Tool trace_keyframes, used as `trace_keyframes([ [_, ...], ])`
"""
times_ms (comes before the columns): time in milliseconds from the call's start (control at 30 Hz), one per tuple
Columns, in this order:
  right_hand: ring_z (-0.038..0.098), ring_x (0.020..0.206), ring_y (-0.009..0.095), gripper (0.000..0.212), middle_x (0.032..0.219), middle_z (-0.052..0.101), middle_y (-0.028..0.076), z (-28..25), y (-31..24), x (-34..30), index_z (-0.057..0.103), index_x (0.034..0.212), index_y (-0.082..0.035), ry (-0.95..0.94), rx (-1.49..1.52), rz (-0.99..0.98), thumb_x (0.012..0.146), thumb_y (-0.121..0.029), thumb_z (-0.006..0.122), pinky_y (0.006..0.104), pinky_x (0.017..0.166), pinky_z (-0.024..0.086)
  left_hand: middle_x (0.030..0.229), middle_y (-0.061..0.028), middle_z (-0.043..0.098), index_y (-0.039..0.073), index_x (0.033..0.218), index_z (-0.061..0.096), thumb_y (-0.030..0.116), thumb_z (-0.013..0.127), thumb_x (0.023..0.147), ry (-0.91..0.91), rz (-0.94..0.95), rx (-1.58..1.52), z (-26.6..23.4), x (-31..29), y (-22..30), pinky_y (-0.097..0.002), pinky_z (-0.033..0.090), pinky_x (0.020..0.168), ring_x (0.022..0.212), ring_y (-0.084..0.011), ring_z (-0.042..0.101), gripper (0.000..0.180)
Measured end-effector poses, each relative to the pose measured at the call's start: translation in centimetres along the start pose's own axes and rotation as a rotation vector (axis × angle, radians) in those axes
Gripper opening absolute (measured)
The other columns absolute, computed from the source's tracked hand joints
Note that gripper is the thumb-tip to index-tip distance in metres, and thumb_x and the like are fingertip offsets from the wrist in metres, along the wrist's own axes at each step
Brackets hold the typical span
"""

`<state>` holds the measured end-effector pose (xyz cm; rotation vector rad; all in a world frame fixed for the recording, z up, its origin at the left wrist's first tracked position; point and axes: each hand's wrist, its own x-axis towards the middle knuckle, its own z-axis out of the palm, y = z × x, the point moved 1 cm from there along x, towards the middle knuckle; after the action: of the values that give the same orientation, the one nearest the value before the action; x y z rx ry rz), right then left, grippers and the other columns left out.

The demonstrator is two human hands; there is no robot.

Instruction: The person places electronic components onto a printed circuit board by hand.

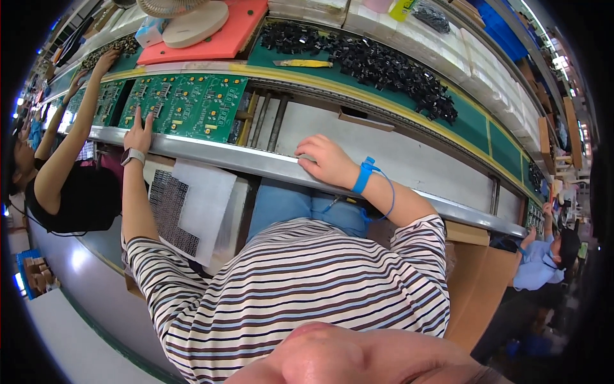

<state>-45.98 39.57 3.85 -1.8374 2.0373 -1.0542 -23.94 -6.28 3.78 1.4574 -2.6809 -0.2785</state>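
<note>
My left hand (137, 133), with a watch on the wrist, reaches over the rail with fingers stretched apart. Its fingertips lie at the near edge of a green circuit board panel (198, 105) dotted with small components and digit displays. Nothing shows in its grasp. My right hand (326, 161) rests on the silver metal rail (246, 160), fingers loosely bent and thumb apart, holding nothing visible. A blue wrist strap (364, 177) with a thin cord circles that wrist. Beyond the panel's right end lies the open conveyor track (267, 125).
Black small parts (396, 73) are heaped on the green shelf beside a yellow slim tool (307, 63). A co-worker (80, 185) reaches over boards at left; another person (543, 259) sits far right. Black displays (171, 208) lie below the rail; cardboard (476, 281) stands beside me.
</note>
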Motion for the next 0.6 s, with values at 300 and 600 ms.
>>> trace_keyframes([
  [300, 0.054, 0.096, 0.030, 0.018, 0.101, 0.060, 0.010, -6.1, 2.1, -1.6, 0.063, 0.096, -0.006, 0.060, -0.286, 0.080, 0.081, -0.015, 0.064, 0.0394, 0.088, 0.043, 0.107, -0.0209, 0.065, 0.021, 0.146, 0.028, 0.061, 0.032, 0.092, 0.035, 0.151, 0.134, -0.3, -3.7, 3.9, -0.0478, 0.038, 0.099, 0.100, -0.0383, 0.060, 0.067],
  [600, 0.056, 0.091, 0.032, 0.016, 0.094, 0.061, 0.012, -10.1, 4.4, 0.5, 0.064, 0.093, -0.004, 0.210, -0.363, 0.174, 0.080, -0.013, 0.063, 0.0400, 0.081, 0.046, 0.078, -0.0158, 0.066, 0.019, 0.144, 0.032, 0.051, 0.043, 0.092, 0.135, 0.350, 0.029, 0.6, -7.2, 6.0, -0.0460, 0.042, 0.093, 0.078, -0.0364, 0.063, 0.062],
])
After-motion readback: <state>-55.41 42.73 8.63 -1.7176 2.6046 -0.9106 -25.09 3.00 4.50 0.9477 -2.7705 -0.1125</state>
